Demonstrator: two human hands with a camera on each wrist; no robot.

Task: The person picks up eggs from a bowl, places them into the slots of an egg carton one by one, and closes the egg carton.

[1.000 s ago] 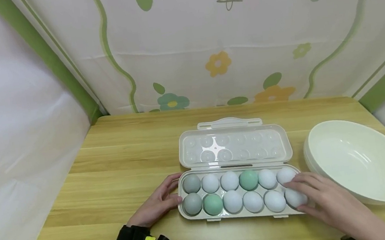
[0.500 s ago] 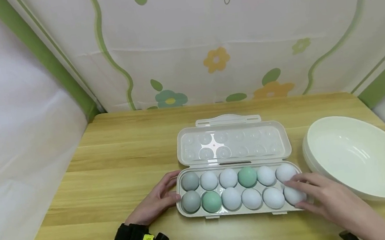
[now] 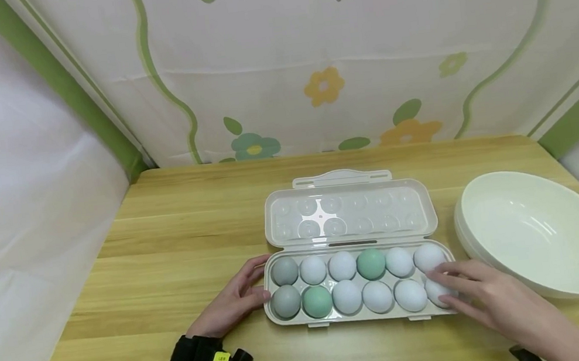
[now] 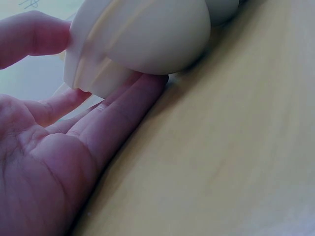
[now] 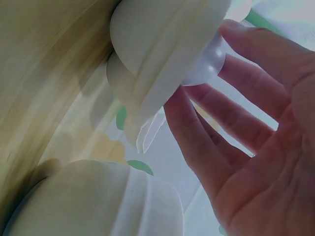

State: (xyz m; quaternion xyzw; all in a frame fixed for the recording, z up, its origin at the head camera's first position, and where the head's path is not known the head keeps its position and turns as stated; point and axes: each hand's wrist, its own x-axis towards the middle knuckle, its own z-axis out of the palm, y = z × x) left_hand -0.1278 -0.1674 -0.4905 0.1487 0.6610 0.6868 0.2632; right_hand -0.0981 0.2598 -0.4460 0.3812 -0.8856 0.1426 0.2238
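An open plastic egg box (image 3: 339,315) lies in the middle of the table, its two rows filled with white, grey and green eggs. At its left end my left hand (image 3: 228,304) holds the box; in the left wrist view the thumb presses the rim and fingers (image 4: 118,113) reach beneath the end. My right hand (image 3: 503,293) is at the other end, thumb and fingers round the near corner white egg (image 3: 435,291), which is partly hidden by them. In the right wrist view this egg (image 5: 209,69) sits in the box between the thumb and fingers.
A large cream bowl (image 3: 544,236) stands right of the box, close to my right hand. The box's clear lid (image 3: 348,212) lies folded back behind the eggs. The wooden table (image 3: 178,227) ends at a flower-printed curtain (image 3: 257,78).
The scene has shifted slightly upward in the head view. Both hands keep their places at the ends of the egg box, and the eggs stay in their rows.
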